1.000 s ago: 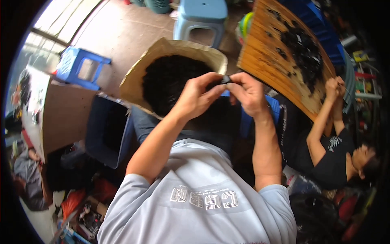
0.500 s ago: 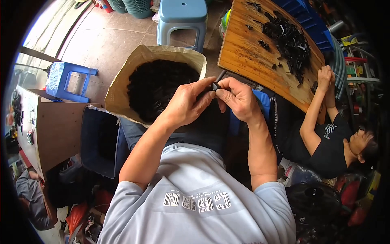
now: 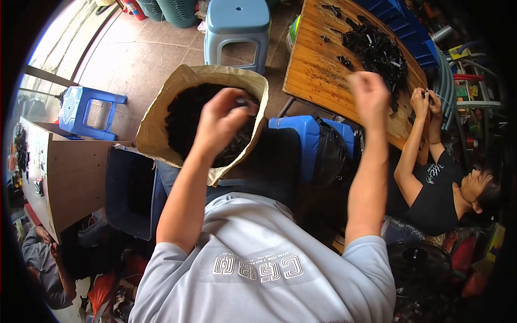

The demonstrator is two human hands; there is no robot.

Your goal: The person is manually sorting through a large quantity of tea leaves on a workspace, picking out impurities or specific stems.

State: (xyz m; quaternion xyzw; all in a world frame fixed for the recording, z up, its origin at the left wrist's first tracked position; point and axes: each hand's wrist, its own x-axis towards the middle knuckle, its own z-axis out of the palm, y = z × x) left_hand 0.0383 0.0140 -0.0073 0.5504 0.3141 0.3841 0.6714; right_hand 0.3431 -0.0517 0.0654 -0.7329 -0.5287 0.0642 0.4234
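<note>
My left hand (image 3: 218, 121) is over the open paper sack (image 3: 153, 126), its fingers closed on a small black plastic part (image 3: 242, 102). Loose black parts (image 3: 186, 116) fill much of the sack. Above the near edge of the wooden table (image 3: 315, 81) my right hand (image 3: 370, 97) is smeared by motion, so its fingers cannot be made out. Just beyond that hand lies a heap of black plastic pieces (image 3: 377, 46) on the tabletop.
A light blue stool (image 3: 238, 19) stands beyond the sack, a darker blue stool (image 3: 81, 110) to the left. Beside the sack is a dark blue bin (image 3: 116, 199). A co-worker (image 3: 431, 185) at right handles something small at the table. Another person (image 3: 46, 264) is at lower left.
My hands have parted from the dark part they held together. The left moved left over the sack with a black part; the right moved right and away toward the table.
</note>
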